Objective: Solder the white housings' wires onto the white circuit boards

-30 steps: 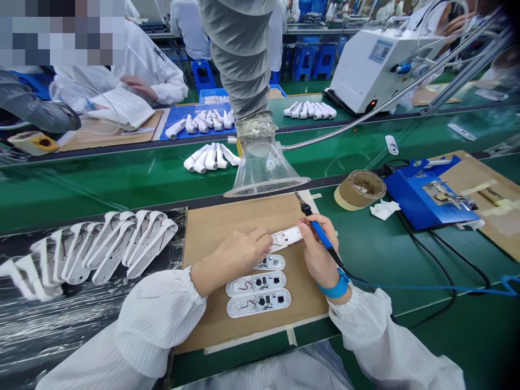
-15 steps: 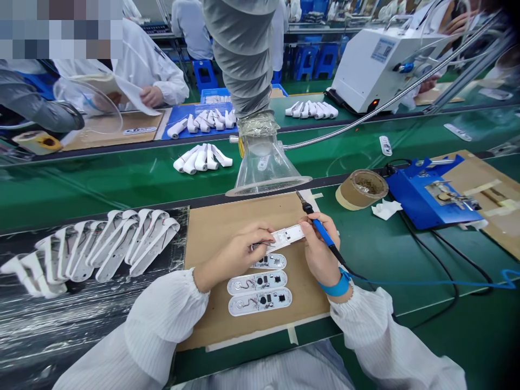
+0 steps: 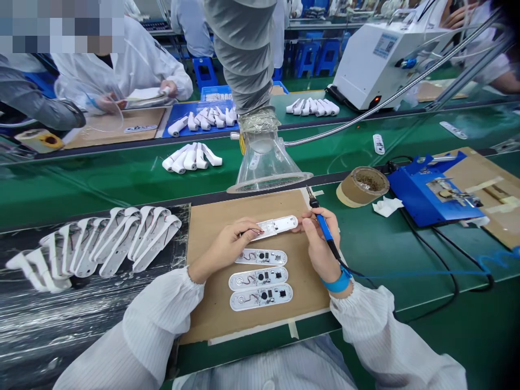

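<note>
three white panels [image 3: 261, 297] lie crosswise on the cardboard [image 3: 215, 322], nearest the body. just beyond them, the hands are apart: the left hand [image 3: 234, 242] pinches the left end of a white casing [image 3: 281, 225], and the right hand [image 3: 324, 246] grips a soldering iron [image 3: 324, 226]. the casing lies between them, its long axis running left to right, right end slightly farther off. the left hand is nearer; whether the right fingertips touch the far end, i cannot tell. the iron's tip points away, toward the clear hood [image 3: 270, 165] side.

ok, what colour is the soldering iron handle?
The soldering iron handle is blue; the head view shows it best.
</note>
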### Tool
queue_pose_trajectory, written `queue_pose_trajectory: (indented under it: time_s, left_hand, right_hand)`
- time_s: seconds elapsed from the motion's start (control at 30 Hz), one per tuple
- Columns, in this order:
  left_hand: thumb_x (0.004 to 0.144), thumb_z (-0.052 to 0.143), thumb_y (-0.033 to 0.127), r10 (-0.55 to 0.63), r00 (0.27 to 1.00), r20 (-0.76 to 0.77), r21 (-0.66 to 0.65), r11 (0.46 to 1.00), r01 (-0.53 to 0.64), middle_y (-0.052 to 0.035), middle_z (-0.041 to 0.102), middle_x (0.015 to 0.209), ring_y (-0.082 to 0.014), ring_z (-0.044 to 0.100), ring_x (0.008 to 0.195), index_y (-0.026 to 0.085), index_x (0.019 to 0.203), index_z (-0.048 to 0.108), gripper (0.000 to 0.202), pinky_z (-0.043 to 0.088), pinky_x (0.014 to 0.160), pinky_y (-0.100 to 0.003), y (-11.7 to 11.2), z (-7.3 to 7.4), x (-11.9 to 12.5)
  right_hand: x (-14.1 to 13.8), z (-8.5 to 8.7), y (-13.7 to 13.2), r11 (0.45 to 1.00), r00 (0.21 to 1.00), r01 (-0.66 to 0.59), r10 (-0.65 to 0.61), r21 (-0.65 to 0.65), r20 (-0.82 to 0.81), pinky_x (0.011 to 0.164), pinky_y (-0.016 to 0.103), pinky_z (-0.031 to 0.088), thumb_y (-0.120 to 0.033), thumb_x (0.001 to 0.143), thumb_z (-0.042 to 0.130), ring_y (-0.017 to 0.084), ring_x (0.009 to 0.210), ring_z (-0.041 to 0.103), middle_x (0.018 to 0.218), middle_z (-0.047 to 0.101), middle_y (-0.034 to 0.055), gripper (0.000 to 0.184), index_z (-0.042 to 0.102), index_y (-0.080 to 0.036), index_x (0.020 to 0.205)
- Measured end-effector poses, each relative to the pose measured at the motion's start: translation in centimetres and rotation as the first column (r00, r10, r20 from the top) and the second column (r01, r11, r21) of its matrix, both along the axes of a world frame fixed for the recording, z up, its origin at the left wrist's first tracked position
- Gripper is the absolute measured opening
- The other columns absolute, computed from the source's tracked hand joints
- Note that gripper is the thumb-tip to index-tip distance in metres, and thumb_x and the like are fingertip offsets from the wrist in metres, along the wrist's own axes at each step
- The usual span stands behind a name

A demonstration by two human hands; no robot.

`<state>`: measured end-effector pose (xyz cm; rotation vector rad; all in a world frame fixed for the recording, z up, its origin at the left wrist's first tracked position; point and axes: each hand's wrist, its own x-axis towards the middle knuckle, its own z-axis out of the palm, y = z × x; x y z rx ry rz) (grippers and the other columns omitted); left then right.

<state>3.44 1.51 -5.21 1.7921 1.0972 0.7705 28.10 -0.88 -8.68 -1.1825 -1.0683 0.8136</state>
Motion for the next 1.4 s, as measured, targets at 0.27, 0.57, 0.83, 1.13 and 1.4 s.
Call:
queue_pose_trajectory:
  time_s: [0.27,0.57,0.83,1.13,1.4]
  left_hand:
    - [0.106,0.056,0.036,0.012,1.000,-0.024,-0.078,0.997,-0.014,-0.0068,0.079,0.120,-0.0233,0.074,0.112,0.024,0.097,0.079,0.027,0.057,0.106,-0.039,-3.0,-0.8,-0.3]
    - [0.102,0.063,0.030,0.132,0.990,0.047,-0.027,0.991,-0.130,-0.0071,0.069,0.121,-0.0210,0.069,0.112,0.024,0.093,0.079,0.019,0.057,0.100,-0.036,-3.0,-0.8,0.9]
    - [0.101,0.063,0.022,0.132,0.988,0.080,0.078,0.987,-0.138,-0.0096,0.062,0.131,-0.0230,0.064,0.125,0.022,0.091,0.078,0.018,0.055,0.107,-0.040,-2.1,-0.7,3.8]
    - [0.101,0.059,0.023,0.126,0.986,-0.105,-0.024,0.991,-0.129,-0.0083,0.059,0.129,-0.0235,0.064,0.114,0.022,0.087,0.077,0.023,0.058,0.097,-0.038,-1.7,-0.5,1.9]
    - [0.101,0.061,0.032,0.235,0.970,-0.059,-0.118,0.963,-0.241,-0.0090,0.055,0.133,-0.0244,0.059,0.121,0.020,0.086,0.074,0.023,0.055,0.102,-0.039,-1.3,-0.9,1.9]
  right_hand:
    - [-0.2,-0.3,-0.2,1.000,0.999,-0.027,0.027,0.005,0.019,0.081,0.040,0.068,-0.047,0.102,0.072,0.023,0.096,0.081,0.110,0.072,0.0034,0.027,0.061,-0.028,0.119]
    - [-1.0,0.7,-1.8,0.990,0.952,0.046,-0.085,0.136,0.295,0.079,0.036,0.064,-0.036,0.104,0.068,0.021,0.090,0.074,0.105,0.073,0.0042,0.013,0.066,-0.027,0.113]
    - [-1.7,-0.2,-2.2,0.982,0.971,-0.044,-0.002,0.185,0.239,0.089,0.038,0.063,-0.031,0.105,0.068,0.021,0.101,0.076,0.112,0.074,0.0032,0.012,0.063,-0.030,0.116]
    - [0.4,0.6,-2.7,0.984,0.978,0.116,-0.136,0.133,0.158,0.098,0.046,0.060,-0.045,0.111,0.057,0.024,0.104,0.077,0.110,0.081,0.0053,0.038,0.065,-0.031,0.146]
    - [2.5,0.1,-5.1,0.996,0.995,0.051,-0.057,0.067,0.083,0.098,0.049,0.061,-0.044,0.110,0.060,0.025,0.102,0.077,0.113,0.083,0.0078,0.041,0.067,-0.030,0.149]
